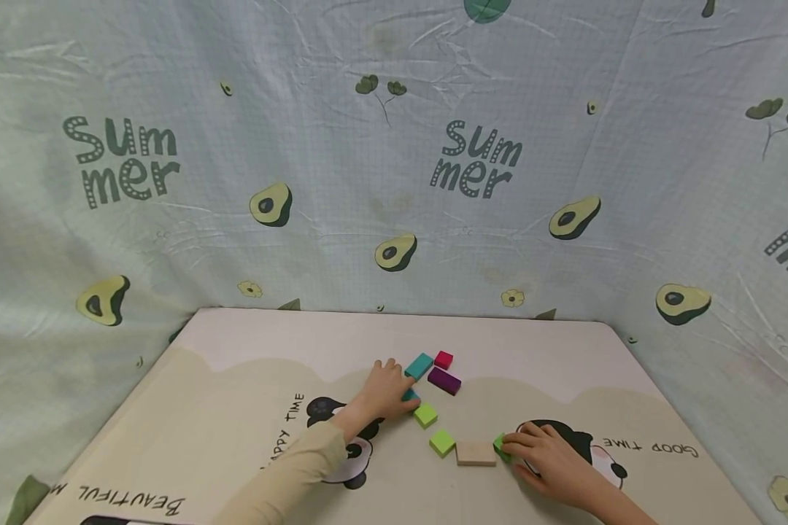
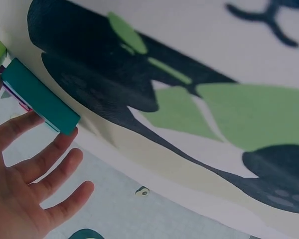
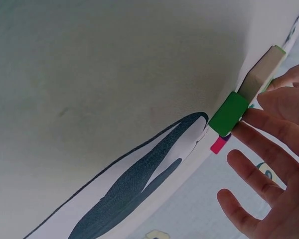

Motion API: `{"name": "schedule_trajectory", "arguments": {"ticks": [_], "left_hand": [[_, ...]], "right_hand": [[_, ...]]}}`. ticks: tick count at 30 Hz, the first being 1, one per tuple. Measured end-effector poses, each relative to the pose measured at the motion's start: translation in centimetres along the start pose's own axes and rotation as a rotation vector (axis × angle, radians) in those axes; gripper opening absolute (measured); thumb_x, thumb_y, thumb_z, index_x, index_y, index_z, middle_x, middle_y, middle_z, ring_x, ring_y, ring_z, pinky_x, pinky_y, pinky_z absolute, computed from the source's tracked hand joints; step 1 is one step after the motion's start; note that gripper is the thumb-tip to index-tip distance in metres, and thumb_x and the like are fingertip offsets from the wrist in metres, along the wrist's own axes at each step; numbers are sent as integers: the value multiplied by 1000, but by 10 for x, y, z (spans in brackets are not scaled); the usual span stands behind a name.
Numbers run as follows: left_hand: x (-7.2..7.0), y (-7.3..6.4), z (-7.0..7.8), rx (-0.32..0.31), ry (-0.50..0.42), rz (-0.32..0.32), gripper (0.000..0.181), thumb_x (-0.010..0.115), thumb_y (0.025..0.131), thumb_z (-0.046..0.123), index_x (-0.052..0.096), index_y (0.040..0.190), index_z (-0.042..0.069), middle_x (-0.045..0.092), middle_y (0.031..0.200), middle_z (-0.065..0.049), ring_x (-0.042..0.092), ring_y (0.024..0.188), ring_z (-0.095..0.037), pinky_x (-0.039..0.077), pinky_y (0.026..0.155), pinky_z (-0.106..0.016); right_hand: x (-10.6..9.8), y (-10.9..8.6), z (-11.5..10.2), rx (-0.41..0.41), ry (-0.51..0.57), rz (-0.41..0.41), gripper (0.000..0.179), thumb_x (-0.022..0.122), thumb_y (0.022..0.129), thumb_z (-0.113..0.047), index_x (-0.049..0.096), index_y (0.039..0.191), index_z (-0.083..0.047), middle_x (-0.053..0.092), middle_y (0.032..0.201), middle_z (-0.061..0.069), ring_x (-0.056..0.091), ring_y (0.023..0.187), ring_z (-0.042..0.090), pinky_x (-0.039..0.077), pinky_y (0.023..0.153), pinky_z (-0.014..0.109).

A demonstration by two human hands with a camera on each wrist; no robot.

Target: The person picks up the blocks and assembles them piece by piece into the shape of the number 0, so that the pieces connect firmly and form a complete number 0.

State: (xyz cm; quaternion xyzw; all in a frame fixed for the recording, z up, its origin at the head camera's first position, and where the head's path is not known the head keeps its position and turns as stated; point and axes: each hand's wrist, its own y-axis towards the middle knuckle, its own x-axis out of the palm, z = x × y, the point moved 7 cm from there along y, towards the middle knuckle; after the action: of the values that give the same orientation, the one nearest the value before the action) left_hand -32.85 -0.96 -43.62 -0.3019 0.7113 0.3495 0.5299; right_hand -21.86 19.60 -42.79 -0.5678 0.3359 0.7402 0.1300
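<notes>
My left hand (image 1: 387, 390) is at the middle of the table and pinches a teal block (image 2: 42, 97), its thumb at one end and fingertips along the side. The remaining fingers spread loosely. Past these fingertips lies another teal block (image 1: 419, 366), beside a purple block (image 1: 444, 380) and a small red block (image 1: 443, 359). On the right, my right hand (image 1: 551, 463) holds a dark green block (image 3: 229, 114) by thumb and fingertips, right at the end of a plain wooden block (image 1: 476, 453). Two lime green blocks, the nearer one (image 1: 443, 443) and the farther one (image 1: 425, 415), lie between the hands.
The blocks form a curved row on a pale table mat (image 1: 249, 423) printed with pandas and lettering. Behind and at the sides hangs a light curtain (image 1: 328, 160) with avocado prints, close to the table's far edge.
</notes>
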Motion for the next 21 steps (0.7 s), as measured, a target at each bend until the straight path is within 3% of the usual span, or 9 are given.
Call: {"name": "schedule_trajectory", "arguments": {"ticks": [10,21], "left_hand": [[6,-7,0,87,62,22,38,51,82,52,60,104,22,59,98,-4,50,90,-18,40,75,-37],[8,-9,-5,128,33,17,40,48,84,51,59,108,21,59,106,-6,52,97,-19,43,81,-41]], "right_hand": [[3,-1,1,17,-5,-26,29,70,72,-23,64,100,-24,61,100,-11,47,87,7,38,67,32],[4,-3,0,23,-12,-48,31,70,72,-25,64,102,-24,61,102,-11,49,90,10,40,70,35]]}}
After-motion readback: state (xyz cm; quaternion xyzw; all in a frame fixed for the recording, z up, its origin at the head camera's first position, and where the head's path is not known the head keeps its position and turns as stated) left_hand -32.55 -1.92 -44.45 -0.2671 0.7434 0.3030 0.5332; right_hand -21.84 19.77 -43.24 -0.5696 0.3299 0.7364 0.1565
